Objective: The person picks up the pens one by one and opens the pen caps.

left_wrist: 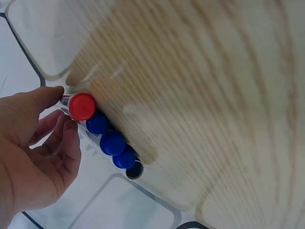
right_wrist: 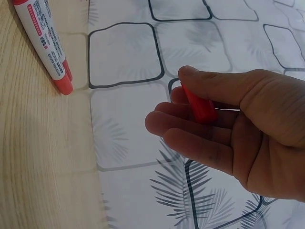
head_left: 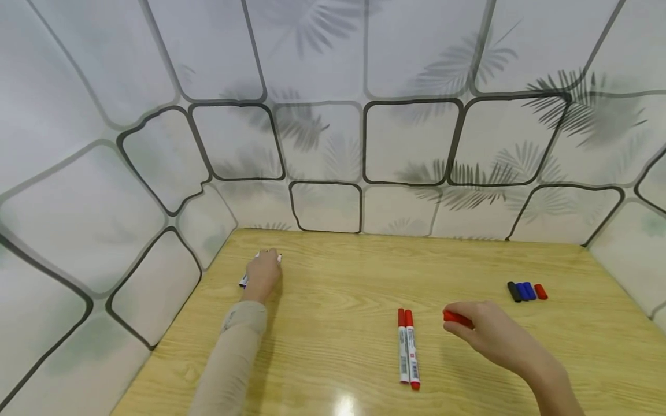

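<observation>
At the far left of the table my left hand pinches a red-ended marker between thumb and fingers. That marker lies at the end of a row of markers, with blue-ended markers and a black-ended marker beside it. In the head view the hand covers most of this row. My right hand is raised over the table and holds a red marker cap between thumb and fingers. To its left, two capped red markers lie side by side.
Loose caps lie in a short row at the right: a black cap, two blue caps and a red cap. The wooden table is enclosed at the back and sides by patterned pale cloth.
</observation>
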A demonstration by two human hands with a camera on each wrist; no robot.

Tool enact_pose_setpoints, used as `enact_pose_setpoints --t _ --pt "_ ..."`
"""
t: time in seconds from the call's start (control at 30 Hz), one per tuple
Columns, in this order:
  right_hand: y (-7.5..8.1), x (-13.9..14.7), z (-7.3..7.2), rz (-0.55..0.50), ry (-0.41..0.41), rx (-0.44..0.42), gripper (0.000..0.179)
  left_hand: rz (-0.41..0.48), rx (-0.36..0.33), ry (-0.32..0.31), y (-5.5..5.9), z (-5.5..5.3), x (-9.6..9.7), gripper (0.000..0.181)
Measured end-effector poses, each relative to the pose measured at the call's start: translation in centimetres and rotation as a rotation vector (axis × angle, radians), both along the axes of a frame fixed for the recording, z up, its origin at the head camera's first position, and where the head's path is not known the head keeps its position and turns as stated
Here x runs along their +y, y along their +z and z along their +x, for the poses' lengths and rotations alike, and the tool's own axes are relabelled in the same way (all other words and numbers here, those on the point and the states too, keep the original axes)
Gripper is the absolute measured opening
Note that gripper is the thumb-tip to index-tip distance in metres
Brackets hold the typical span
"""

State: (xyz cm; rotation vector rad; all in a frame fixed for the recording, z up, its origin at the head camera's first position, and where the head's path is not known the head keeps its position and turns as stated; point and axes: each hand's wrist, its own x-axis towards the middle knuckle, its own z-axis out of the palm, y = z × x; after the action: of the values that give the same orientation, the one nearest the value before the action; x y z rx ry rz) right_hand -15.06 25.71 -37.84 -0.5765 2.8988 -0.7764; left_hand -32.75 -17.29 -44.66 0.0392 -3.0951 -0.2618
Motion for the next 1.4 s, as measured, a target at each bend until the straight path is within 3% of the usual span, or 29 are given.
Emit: enact_pose_setpoints --t 0.27,0.57,0.83,1.0,1.17,1.4 --pt "0.0 0.2 0.0 0.004 -0.01 -0.004 0.014 0.016 0.003 0.007 -0.2 -0.5 0.0 0.026" --pt "-0.2 0.3 -0.1 -0.013 0.003 -0.011 0.014 0.037 0.025 0.0 -0.2 0.0 0.1 0.028" --pt "-0.5 0.7 -0.2 -0.022 0.007 -0.005 0.019 0.129 0.052 -0.022 1.0 0.6 0.5 0.03" --pt "-0.5 0.8 -0.3 -0.022 -0.009 -0.009 0.02 0.203 0.062 -0.033 2.5 1.6 1.0 0.047" --pt "-0.4 1.0 -0.4 -0.034 -0.014 -0.011 0.022 0.2 0.017 -0.065 3.1 3.2 0.9 0.068" --pt "-0.7 1.8 -0.9 -0.039 -0.019 0.009 0.028 0.267 -0.013 -0.101 3.5 6.1 1.0 0.069"
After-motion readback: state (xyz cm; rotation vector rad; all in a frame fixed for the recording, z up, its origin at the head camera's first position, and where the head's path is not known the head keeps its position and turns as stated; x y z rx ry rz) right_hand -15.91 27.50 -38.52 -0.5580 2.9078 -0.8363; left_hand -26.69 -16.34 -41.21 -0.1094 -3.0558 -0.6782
